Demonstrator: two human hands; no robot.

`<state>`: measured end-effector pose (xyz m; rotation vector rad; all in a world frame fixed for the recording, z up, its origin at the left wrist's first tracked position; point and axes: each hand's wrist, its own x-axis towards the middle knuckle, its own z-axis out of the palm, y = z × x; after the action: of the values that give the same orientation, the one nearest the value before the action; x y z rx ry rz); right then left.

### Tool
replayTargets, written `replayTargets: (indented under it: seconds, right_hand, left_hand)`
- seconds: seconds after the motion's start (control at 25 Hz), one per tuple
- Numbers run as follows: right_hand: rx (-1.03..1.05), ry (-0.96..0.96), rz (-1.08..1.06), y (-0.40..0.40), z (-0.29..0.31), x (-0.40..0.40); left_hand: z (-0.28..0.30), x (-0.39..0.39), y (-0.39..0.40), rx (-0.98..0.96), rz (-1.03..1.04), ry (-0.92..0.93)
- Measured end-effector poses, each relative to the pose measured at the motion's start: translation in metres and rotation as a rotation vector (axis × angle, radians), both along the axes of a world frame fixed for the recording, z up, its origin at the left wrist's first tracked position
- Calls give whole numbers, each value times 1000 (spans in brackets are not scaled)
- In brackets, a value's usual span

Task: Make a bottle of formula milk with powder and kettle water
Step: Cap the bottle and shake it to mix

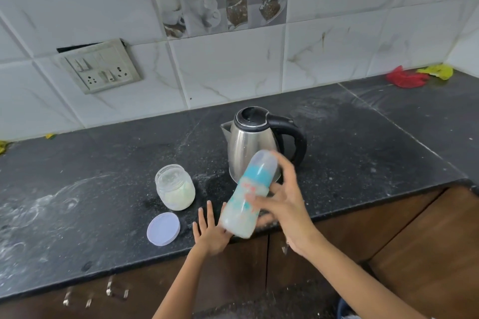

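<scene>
From the head camera, the baby bottle (246, 197) is tilted above the front edge of the dark counter (103, 176), just in front of the steel kettle (255, 142) and to the right of the open powder jar (174, 188) and its lid (163, 228). It looks like smooth plastic with milky liquid and a cap on, so it is likely a bit heavy and slippery, and the middle is the best place to hold. The right hand (282, 202) wraps its fingers partly around the middle, blurred, while the left hand (211, 232) is open flat with fingers spread, touching the bottle's bottom.
</scene>
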<state>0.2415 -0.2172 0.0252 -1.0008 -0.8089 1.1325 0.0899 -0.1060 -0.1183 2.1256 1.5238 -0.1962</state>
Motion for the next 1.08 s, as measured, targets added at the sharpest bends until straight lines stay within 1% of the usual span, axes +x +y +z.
replayTargets:
  seconds: [0.08, 0.12, 0.16, 0.2, 0.24, 0.28, 0.32, 0.4, 0.44, 0.48, 0.52, 0.56, 0.6, 0.64, 0.72, 0.76, 0.8, 0.88, 0.92, 0.96, 1.0, 1.04, 1.08]
  right_hand:
    - [53, 190, -186, 9, 4, 11]
    - [34, 217, -213, 12, 7, 12]
    - [-5, 162, -159, 10, 8, 10]
    - [-43, 55, -42, 7, 3, 6]
    - [-62, -7, 40, 2, -2, 2]
    - [-39, -24, 45, -1, -3, 0]
    - [-1, 2, -8, -1, -3, 4]
    - [34, 200, -242, 8, -1, 18]
    - [14, 248, -292, 11, 0, 21]
    - [-31, 214, -255, 9, 0, 18]
    - [-77, 122, -135, 6, -6, 12]
    - [-110, 54, -26, 2, -11, 6]
    - [-101, 33, 14, -2, -10, 1]
    - [-64, 43, -12, -2, -8, 2]
    - [28, 187, -213, 6, 0, 15]
    - [29, 225, -243, 9, 5, 19]
    - [3, 196, -200, 8, 9, 19]
    - [-68, 31, 4, 2, 4, 10]
    - [-65, 1, 41, -1, 3, 6]
    - [-28, 13, 11, -2, 5, 5]
    - [8, 83, -106, 2, 6, 9]
    - [17, 197, -243, 8, 8, 14]
    - [12, 298, -333, 13, 11, 18]
  left_hand:
    - [3, 1, 1, -42, -36, 7]
    - [5, 1, 1, -50, -43, 18]
    - [4, 3, -2, -39, -33, 32]
    - [1, 3, -3, 0, -12, 55]
    - [-1, 2, -5, 43, 7, 74]
    - [-3, 2, -5, 65, 6, 87]
    - [-3, 2, -3, 55, -14, 82]
    - [1, 1, 1, -10, -48, 36]
    - [3, 1, 2, -38, -50, 18]
    - [3, 2, 0, -48, -39, 10]
    - [1, 2, -1, -23, -20, 20]
    - [-3, 3, -4, 32, -2, 53]
    - [-4, 3, -5, 80, -2, 96]
    - [-5, 3, -4, 85, -14, 106]
    - [-2, 2, 1, -4, -39, 43]
    - [-1, 2, 2, -40, -43, 33]
    - [-1, 3, 1, -41, -39, 56]
    - [-5, 3, -4, 53, -9, 148]
    - [-6, 3, -4, 80, -1, 151]
    - [-6, 3, -3, 61, -7, 115]
    - [-5, 3, -1, 18, -22, 64]
    - [-2, 2, 1, -22, -39, 27]
    - [0, 1, 2, -44, -51, 16]
